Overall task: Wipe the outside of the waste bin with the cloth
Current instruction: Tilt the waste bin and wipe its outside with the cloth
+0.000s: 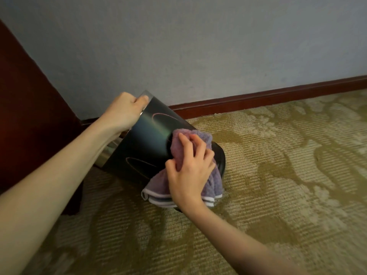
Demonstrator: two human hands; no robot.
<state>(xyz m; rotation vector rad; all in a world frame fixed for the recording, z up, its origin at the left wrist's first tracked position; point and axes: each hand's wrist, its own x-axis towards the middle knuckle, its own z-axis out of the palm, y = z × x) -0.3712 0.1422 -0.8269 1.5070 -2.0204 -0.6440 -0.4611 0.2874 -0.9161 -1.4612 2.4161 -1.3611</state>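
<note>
Head view: the waste bin (147,139), a dark glossy cylinder with a silvery band round its mouth, sits on the carpet (278,175) close to where the wall (198,46) meets the floor. It is tipped well off upright. Its long axis runs from the mouth, at the upper left and turned toward the dark wooden furniture (29,116), down to the base at the lower right. The base end looks to be the part bearing on the carpet, though the contact itself is hidden under the cloth.

The left hand (127,110) is at the bin's mouth, its fingers (142,100) curled over the silvery rim and clamped on it. That grip seems to be what holds the bin at a slant, so the curved side turns up toward the person rather than facing the wall.

The right hand (190,171) is at the base end of the bin. Its fingers (198,147) are spread and bent, bunching the purple cloth (215,181) and pressing it against the side wall. The cloth's white-edged folds hang loose below the hand, off the near side of the bin. Wiping appears to be under way at the lower part of the side; the stretch of side between the two hands is bare of cloth.

Beyond the bin, a reddish skirting board (258,98) runs along the foot of the wall.
</note>
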